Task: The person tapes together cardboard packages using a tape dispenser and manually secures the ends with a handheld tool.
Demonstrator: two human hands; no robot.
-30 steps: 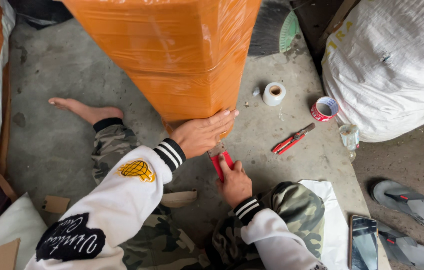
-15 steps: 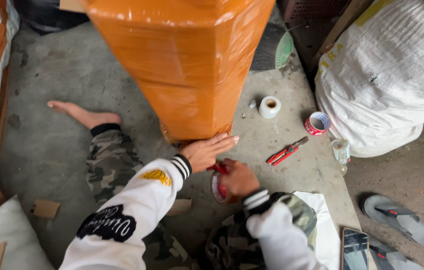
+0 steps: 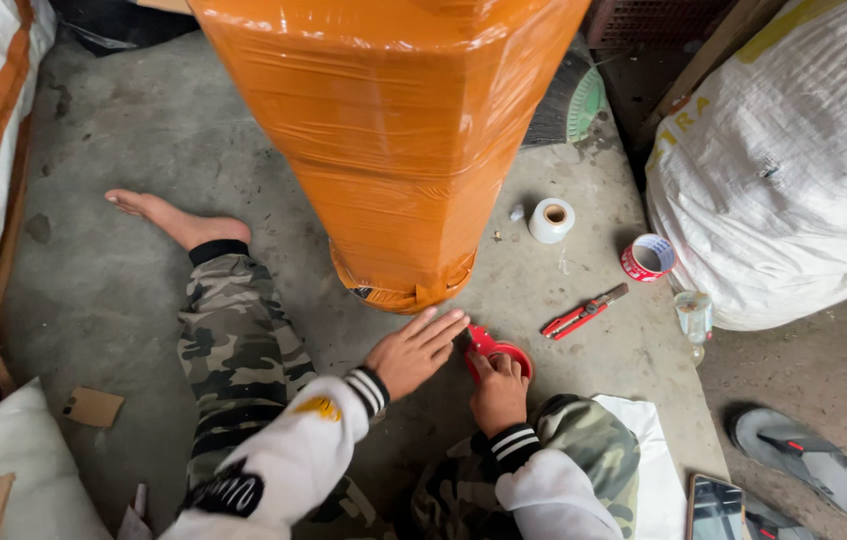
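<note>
Your right hand (image 3: 500, 392) now grips the red tape dispenser (image 3: 497, 352) on the concrete floor (image 3: 124, 290), at six o'clock from the orange-wrapped package (image 3: 394, 130). Your left hand (image 3: 414, 350), fingers spread flat, has left the package and rests beside the dispenser.

Soft, even daylight, no hard shadows, faint shade under the orange wrapped bundle (image 3: 394, 140), mild sheen on its plastic film, sharp focus throughout, slight wide-angle stretch at edges, white sack (image 3: 794, 170) bright, not blown out
</note>
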